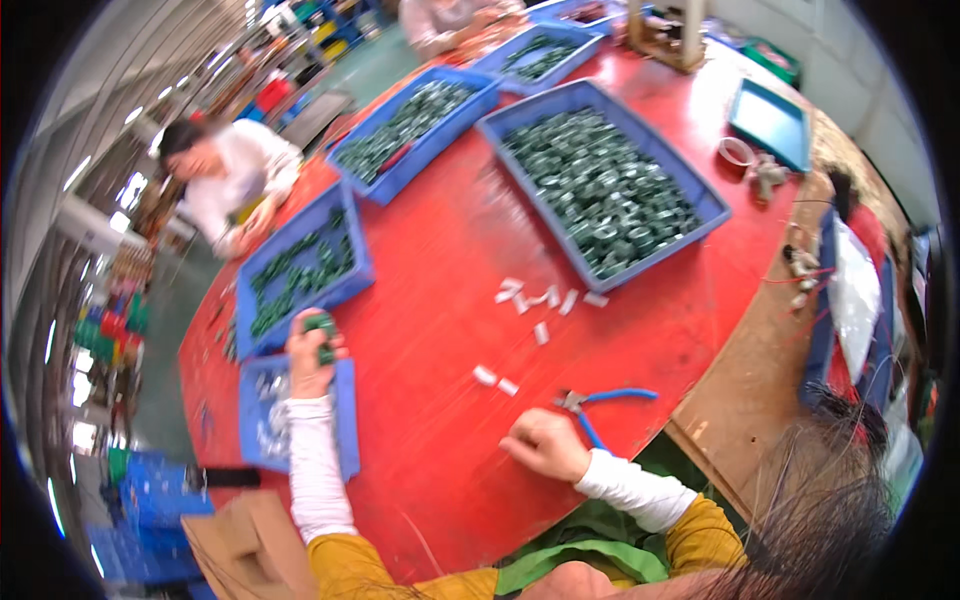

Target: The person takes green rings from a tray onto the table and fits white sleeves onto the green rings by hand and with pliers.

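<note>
My left hand [312, 358] reaches over the seam between two blue trays, its fingers closed around a few dark green glossy parts. Below it lies a small blue tray [347, 420] with clear, whitish pieces inside. Just beyond is another blue tray [362, 268] scattered with dark green parts. My right hand [545, 445] rests curled on the red table [430, 330]; whatever its fingers hold, if anything, is hidden. Right beside it lie cutting pliers [600, 396] with blue handles, jaws apart. Several small white pieces [541, 332] are strewn across the tabletop ahead.
A large blue tray [715, 212] heaped with dark green ring-like parts stands at the far right. More blue trays [485, 98] line the far edge. One co-worker [235, 175] sits at the left, another at the back. A cardboard box [250, 545] stands near my left arm.
</note>
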Demonstrator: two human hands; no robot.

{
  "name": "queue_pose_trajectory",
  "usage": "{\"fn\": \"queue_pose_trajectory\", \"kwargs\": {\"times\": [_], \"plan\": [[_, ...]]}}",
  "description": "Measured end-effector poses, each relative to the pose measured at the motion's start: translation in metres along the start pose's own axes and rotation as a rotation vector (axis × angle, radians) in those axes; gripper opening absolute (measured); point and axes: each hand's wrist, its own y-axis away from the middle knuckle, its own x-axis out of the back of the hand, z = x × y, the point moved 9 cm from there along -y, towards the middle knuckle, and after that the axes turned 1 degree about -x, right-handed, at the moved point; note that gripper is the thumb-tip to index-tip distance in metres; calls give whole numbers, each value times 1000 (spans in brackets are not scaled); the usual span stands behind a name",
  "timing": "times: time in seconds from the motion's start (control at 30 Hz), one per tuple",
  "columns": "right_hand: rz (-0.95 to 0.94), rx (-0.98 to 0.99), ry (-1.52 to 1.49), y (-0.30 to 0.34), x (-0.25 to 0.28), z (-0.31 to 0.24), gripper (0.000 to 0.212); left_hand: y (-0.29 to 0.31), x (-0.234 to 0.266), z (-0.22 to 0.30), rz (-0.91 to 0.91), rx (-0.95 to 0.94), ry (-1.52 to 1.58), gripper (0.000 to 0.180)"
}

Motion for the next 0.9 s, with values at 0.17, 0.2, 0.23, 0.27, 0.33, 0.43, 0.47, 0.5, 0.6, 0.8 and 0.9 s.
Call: {"fn": "queue_pose_trajectory", "kwargs": {"times": [0.17,0.2,0.23,0.27,0.33,0.43,0.47,0.5,0.6,0.8,0.9], "plan": [[7,-39,-82,1,-2,2,15,95,-51,-46,-174,-5,-479,25],[8,-50,-85,3,-2,4,15,110,-59,-56,-210,8,-566,23],[9,-45,-89,4,-3,4,15,124,-73,-48,-262,-237,-794,24],[6,-42,-68,5,-4,3,16,141,-90,-44,-314,-487,-1016,25],[12,-45,-47,7,-5,3,17,162,-100,-54,-237,-455,-1150,26],[21,-40,-17,7,-4,2,18,171,-100,-55,-193,-455,-1165,25],[22,-40,-15,9,-4,1,18,174,-100,-54,-140,-468,-1209,26],[24,-39,-17,9,-3,0,18,175,-98,-51,-84,-483,-1254,27],[23,-43,-16,9,-6,4,18,178,-98,-55,-5,-672,-1352,31],[22,-42,-24,8,-6,4,16,179,-86,-72,-11,-522,-1631,56],[17,-42,-29,8,-6,4,17,199,-88,-79,-80,-517,-1650,63]]}}
